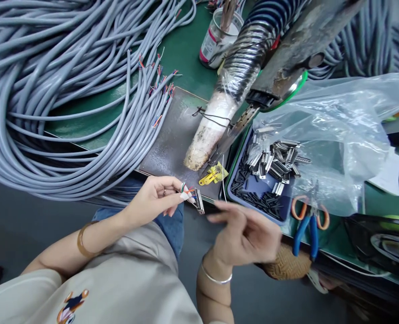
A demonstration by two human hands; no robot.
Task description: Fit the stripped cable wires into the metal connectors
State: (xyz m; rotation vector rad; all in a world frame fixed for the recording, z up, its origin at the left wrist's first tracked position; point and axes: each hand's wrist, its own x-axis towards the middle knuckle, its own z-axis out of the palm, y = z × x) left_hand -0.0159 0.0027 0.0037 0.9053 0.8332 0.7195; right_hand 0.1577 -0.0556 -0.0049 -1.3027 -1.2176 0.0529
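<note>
At the bench's front edge my left hand [164, 195] pinches thin coloured wires [190, 191] between thumb and fingers. White covering shows on a fingertip. A metal D-sub connector [198, 201] sits at the ends of these wires, just right of the fingertips. My right hand [247, 231] is apart from the connector, lower right of it, and smeared by motion; whether anything is in its fingers I cannot make out. Beyond the connector lies a yellow tool [213, 174]. A blue tray [235, 186] to the right holds several metal connectors [278, 159] and short black sleeves [265, 204].
Bundled grey cables [118, 148] with stripped ends fill the left. A black corrugated duct [253, 49] with a whitish nozzle [209, 135] hangs above a metal plate [165, 135]. Blue-handled pliers [306, 234], orange-handled scissors [324, 218], plastic bag [348, 121] and jar [211, 45] are nearby.
</note>
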